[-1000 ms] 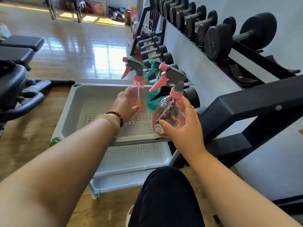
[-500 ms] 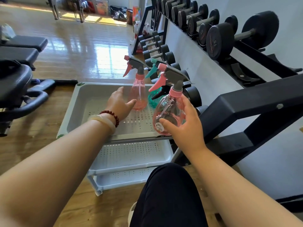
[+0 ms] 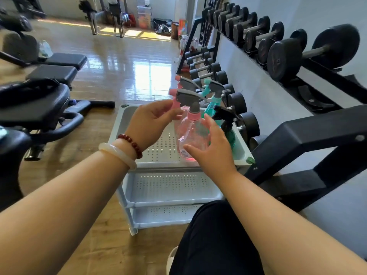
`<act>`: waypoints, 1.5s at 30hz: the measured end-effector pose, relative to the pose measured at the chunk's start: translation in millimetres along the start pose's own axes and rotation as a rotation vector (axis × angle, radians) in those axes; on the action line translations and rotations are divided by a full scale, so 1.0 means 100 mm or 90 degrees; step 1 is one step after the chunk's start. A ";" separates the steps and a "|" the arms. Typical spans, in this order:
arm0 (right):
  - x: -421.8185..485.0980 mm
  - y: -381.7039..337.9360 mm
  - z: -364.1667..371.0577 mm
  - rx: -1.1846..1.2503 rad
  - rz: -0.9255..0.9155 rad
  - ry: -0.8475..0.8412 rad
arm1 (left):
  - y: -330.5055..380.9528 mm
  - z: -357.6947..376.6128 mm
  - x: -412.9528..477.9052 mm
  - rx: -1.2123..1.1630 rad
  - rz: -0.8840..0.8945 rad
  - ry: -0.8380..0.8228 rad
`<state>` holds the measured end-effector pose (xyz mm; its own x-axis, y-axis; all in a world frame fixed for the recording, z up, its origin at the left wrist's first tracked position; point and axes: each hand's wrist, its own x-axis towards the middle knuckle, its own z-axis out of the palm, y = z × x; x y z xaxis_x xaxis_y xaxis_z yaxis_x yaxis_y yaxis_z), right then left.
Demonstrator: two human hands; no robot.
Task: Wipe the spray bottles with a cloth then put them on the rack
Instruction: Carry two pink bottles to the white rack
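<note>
Head view, frame centre: pink spray bottle (image 3: 189, 135) stands upright on the rack (image 3: 119, 120) top tray. I read left hand (image 3: 151, 122) pinching its trigger; right hand (image 3: 214, 153), fingers straight, touches its body.

Bright daylight, floor (image 3: 151, 76) glare (edges warped)

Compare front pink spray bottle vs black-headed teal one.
Body: front pink bottle is clear pink; black-headed bottle is teal. Sprayer: pink bottle's is grey with pink trigger; black-headed bottle's is all black. Handling: left hand pinches the pink bottle's trigger, right hand touches its side; black-headed bottle stands untouched. Both: trigger sprayers at the top tray.
</note>
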<state>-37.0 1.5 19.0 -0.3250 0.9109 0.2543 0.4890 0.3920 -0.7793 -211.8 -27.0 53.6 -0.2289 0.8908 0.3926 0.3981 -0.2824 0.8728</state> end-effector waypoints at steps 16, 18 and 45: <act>-0.08 0.34 0.01 -0.197 -0.021 0.013 | -0.40 0.26 0.14 -0.162 -0.145 0.038; -0.12 0.44 -0.01 -0.213 -0.021 0.032 | -0.42 0.29 0.14 -0.173 -0.153 0.035; -0.20 0.55 -0.11 -0.323 -0.039 -0.017 | -0.47 0.53 -0.21 0.306 0.093 0.103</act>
<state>5.2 6.5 -22.2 -0.3836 0.8829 0.2707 0.7972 0.4646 -0.3855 -178.8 -13.8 -10.6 -0.2597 0.7770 0.5734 0.7897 -0.1708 0.5892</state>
